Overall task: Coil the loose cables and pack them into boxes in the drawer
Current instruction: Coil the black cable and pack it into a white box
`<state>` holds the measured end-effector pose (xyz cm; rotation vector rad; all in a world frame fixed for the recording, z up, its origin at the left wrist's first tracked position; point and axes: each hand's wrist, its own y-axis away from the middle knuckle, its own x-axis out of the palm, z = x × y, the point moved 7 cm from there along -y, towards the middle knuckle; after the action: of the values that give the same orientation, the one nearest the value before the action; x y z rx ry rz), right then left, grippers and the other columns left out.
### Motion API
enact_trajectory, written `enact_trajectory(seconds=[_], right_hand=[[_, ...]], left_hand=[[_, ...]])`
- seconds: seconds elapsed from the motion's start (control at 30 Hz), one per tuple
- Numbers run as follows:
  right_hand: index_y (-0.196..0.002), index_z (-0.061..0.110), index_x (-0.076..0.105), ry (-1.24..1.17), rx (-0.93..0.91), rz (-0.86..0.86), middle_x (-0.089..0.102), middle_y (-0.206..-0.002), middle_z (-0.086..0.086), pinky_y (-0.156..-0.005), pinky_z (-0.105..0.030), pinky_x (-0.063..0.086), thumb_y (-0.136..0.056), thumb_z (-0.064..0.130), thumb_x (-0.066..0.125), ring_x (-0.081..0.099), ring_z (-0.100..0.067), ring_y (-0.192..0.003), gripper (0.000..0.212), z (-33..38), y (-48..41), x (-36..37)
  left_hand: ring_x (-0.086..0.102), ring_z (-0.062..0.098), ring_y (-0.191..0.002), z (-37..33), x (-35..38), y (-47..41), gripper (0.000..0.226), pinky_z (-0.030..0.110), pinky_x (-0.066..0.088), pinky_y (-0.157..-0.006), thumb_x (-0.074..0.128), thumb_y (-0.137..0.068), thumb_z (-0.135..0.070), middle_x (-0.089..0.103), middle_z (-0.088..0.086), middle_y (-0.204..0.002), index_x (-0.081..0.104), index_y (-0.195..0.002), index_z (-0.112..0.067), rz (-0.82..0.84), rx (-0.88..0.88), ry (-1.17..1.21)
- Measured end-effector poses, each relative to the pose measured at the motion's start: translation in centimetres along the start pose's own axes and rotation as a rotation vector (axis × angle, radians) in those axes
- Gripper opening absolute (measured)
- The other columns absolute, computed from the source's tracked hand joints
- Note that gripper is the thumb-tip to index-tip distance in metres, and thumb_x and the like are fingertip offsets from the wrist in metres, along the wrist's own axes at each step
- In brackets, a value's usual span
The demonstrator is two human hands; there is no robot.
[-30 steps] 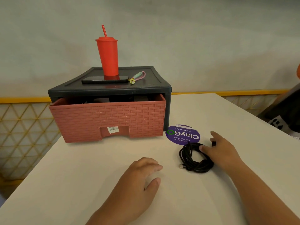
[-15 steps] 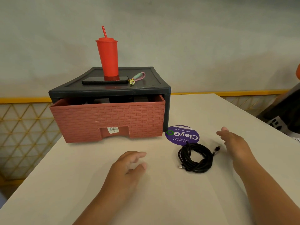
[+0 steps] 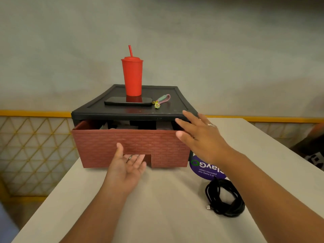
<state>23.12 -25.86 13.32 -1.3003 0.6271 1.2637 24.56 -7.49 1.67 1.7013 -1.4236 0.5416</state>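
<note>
A pink brick-patterned drawer (image 3: pixel 105 146) stands slightly pulled out of a black cabinet (image 3: pixel 108 112). Dark boxes show dimly inside through the gap. My left hand (image 3: pixel 128 165) is palm up at the handle notch in the drawer's lower front edge, its fingertips under the notch and fingers straight. My right hand (image 3: pixel 198 137) is spread flat, hovering at the drawer's upper right corner next to the cabinet's top edge. A coiled black cable (image 3: pixel 226 200) lies on the white table (image 3: pixel 157 216) under my right forearm, with nothing holding it.
A red tumbler with straw (image 3: pixel 132 76), a black phone (image 3: pixel 128 101) and a pink-green keychain strap (image 3: pixel 162 100) sit on the cabinet top. A purple round sticker (image 3: pixel 205 170) lies on the table right of the drawer. A yellow lattice railing (image 3: pixel 35 146) runs behind.
Both hands left the table and moved forward to the drawer. The right hand let go of the coiled cable, which stays on the table. The view came closer to the cabinet.
</note>
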Motion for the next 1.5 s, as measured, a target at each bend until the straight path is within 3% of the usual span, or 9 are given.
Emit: enact_trajectory(seconds=[0.33, 0.53, 0.8, 0.93, 1.03, 1.13, 1.2, 1.3, 1.5], right_hand=[[-0.147, 0.034, 0.016, 0.197, 0.134, 0.214, -0.009, -0.154, 0.018, -0.113, -0.052, 0.005, -0.09, 0.064, 0.006, -0.005, -0.02, -0.144, 0.065, 0.6, -3.0, 2.4], [-0.146, 0.034, 0.018, 0.187, 0.167, 0.325, -0.009, -0.155, 0.014, -0.113, -0.055, 0.008, -0.091, 0.064, 0.019, -0.004, -0.027, -0.144, 0.063, 0.8, -3.8, 2.4], [-0.144, 0.032, 0.028, 0.161, 0.176, 0.322, -0.009, -0.157, 0.007, -0.113, -0.055, 0.013, -0.091, 0.059, 0.036, 0.001, -0.029, -0.144, 0.06, 1.4, -3.4, 2.8], [-0.141, 0.032, 0.034, 0.221, 0.087, 0.265, 0.01, -0.156, -0.001, -0.111, -0.052, 0.022, -0.088, 0.053, 0.049, 0.019, -0.029, -0.14, 0.059, 5.1, -3.1, 3.0], [-0.14, 0.03, 0.037, 0.186, -0.047, 0.323, 0.03, -0.151, -0.001, -0.109, -0.048, 0.028, -0.086, 0.049, 0.053, 0.032, -0.027, -0.135, 0.059, 9.4, -3.1, 4.4], [-0.142, 0.022, 0.034, 0.092, -0.122, 0.501, 0.032, -0.15, -0.001, -0.112, -0.037, 0.026, -0.091, 0.042, 0.052, 0.031, -0.023, -0.136, 0.058, 12.6, -2.9, 6.8], [-0.144, 0.019, 0.029, 0.106, -0.124, 0.592, 0.026, -0.153, -0.002, -0.114, -0.036, 0.021, -0.092, 0.042, 0.049, 0.025, -0.022, -0.139, 0.061, 13.9, -3.2, 8.4], [-0.147, 0.016, 0.021, 0.12, -0.046, 0.664, 0.018, -0.155, -0.004, -0.116, -0.038, 0.015, -0.093, 0.046, 0.046, 0.017, -0.023, -0.142, 0.067, 14.2, -4.1, 10.3], [-0.146, 0.015, 0.023, -0.065, 0.133, 0.798, 0.022, -0.154, -0.005, -0.112, -0.042, 0.022, -0.089, 0.053, 0.048, 0.023, -0.027, -0.14, 0.073, 13.5, -4.5, 13.1]], left_hand=[[0.042, 0.03, -0.129, 0.9, -1.0, 2.3, 0.069, 0.041, 0.037, -0.104, 0.046, -0.088, -0.05, 0.046, 0.017, -0.134, 0.039, -0.13, 0.004, -0.094, 0.014, 0.104], [0.059, 0.02, -0.084, 1.5, -3.4, 7.9, 0.052, 0.036, 0.049, -0.083, 0.052, -0.08, -0.051, 0.055, 0.008, -0.083, 0.053, -0.096, -0.002, -0.126, -0.012, 0.082], [0.059, 0.027, -0.107, 2.1, -6.2, 14.2, 0.055, 0.038, 0.046, -0.09, 0.05, -0.078, -0.05, 0.063, 0.012, -0.103, 0.055, -0.108, -0.004, -0.134, -0.028, 0.008], [0.065, 0.019, -0.085, 1.4, -8.0, 15.6, 0.03, 0.03, 0.05, -0.075, 0.051, -0.09, -0.04, 0.07, 0.007, -0.088, 0.06, -0.092, -0.012, -0.115, 0.017, -0.356], [0.061, 0.011, -0.072, -1.0, -8.9, 16.3, 0.015, 0.021, 0.043, -0.064, 0.06, -0.087, -0.034, 0.066, -0.006, -0.076, 0.065, -0.077, -0.023, -0.153, 0.332, -0.871], [0.055, 0.004, -0.091, -4.5, -6.8, 18.6, 0.006, 0.012, 0.04, -0.076, 0.058, -0.082, -0.035, 0.059, -0.021, -0.093, 0.058, -0.087, -0.032, -0.154, 1.035, -1.302], [0.048, 0.01, -0.107, -4.8, -5.0, 19.6, 0.03, 0.024, 0.04, -0.093, 0.056, -0.078, -0.035, 0.053, -0.012, -0.111, 0.053, -0.106, -0.027, -0.035, 1.448, -1.488], [0.043, 0.02, -0.119, -5.7, -3.8, 18.8, 0.04, 0.044, 0.025, -0.106, 0.052, -0.08, -0.04, 0.047, -0.004, -0.122, 0.048, -0.116, -0.024, -0.086, 1.576, -1.709], [0.046, 0.016, -0.108, -5.6, -4.3, 17.0, 0.039, 0.049, 0.02, -0.105, 0.046, -0.084, -0.05, 0.06, -0.004, -0.104, 0.051, -0.114, -0.027, -0.136, 1.589, -1.83]])
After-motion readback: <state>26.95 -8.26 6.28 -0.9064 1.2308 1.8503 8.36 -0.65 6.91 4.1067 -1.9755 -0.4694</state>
